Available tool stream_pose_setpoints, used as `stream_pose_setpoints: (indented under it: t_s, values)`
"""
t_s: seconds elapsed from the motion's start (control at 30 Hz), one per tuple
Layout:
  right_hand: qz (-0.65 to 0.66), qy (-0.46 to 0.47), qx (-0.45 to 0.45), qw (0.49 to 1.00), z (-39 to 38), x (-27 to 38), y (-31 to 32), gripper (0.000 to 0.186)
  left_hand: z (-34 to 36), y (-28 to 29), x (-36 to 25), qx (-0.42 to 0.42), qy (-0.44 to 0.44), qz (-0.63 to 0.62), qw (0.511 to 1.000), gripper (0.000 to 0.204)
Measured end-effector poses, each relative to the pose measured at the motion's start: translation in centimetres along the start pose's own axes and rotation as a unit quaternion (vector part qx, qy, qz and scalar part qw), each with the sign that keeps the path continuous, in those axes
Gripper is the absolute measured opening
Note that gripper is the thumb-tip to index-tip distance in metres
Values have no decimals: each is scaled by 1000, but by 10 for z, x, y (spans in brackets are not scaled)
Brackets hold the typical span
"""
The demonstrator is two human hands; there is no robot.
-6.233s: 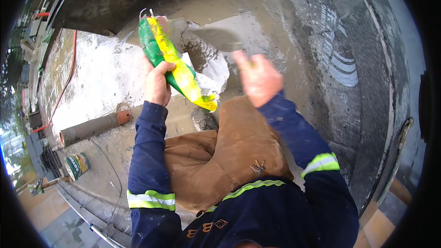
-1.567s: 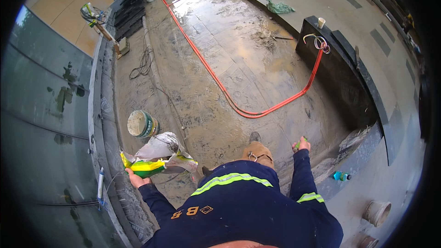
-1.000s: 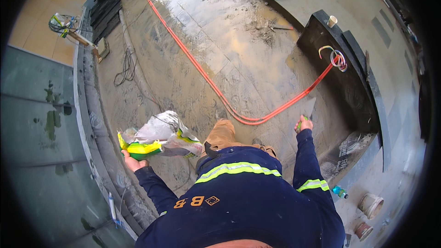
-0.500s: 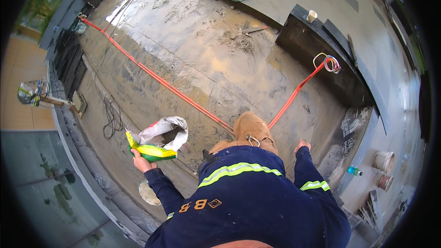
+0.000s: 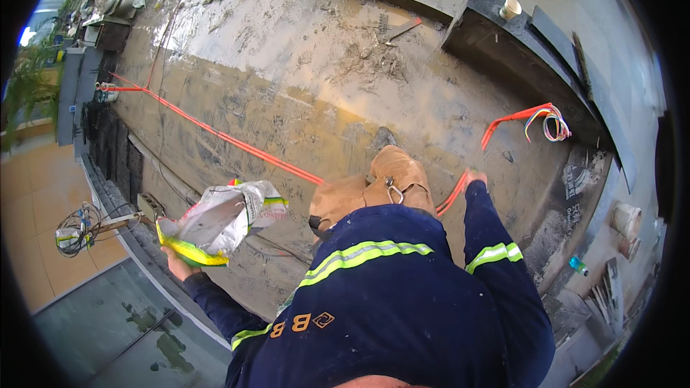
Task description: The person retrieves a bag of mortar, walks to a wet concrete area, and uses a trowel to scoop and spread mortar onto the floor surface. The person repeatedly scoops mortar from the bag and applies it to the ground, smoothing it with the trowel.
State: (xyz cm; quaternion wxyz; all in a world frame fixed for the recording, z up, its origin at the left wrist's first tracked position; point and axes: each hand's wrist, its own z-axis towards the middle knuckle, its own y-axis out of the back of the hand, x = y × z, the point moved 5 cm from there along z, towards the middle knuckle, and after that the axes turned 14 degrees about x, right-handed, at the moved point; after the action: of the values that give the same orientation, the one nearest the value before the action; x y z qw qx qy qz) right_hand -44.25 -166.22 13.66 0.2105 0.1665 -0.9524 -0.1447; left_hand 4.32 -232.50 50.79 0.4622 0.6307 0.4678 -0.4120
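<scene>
My left hand grips the yellow edge of an open-mouthed white, yellow and green bag. Its fingers are partly hidden behind the rim, and the bag hangs out to my left over the muddy floor. To the right, my right hand hovers in front of me at the end of a bent arm. It lies close to the orange tubes in this view; whether it touches them, and how its fingers sit, is too blurred to tell.
Orange tubes cross the wet, muddy floor, and another bunch with coloured wires rises by a dark wall block. A red-handled tool lies ahead. Buckets and a bottle stand at right.
The bag has swung left, its mouth now facing more toward me. My right hand has moved forward, and my view has shifted over the floor as my legs moved.
</scene>
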Motion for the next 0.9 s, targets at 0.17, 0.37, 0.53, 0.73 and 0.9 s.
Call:
stream_pose_setpoints:
  t_s: [0.17,0.37,0.53,0.73,0.9]
  values:
    - [-165,109,-56,979,-16,147,-31,32,117,-62,-17,74,1,21,997,56]
    - [-230,186,-121,947,-54,235,-71,38,244,-215,8,143,25,36,989,47]
    - [-207,176,-137,953,-1,145,-111,33,328,-322,99,182,59,156,969,48]
    - [-190,-17,-76,979,-28,97,-173,25,400,-471,213,300,6,286,910,47]
    - [-187,-84,-43,978,17,82,-197,29,431,-611,254,278,-135,368,877,46]
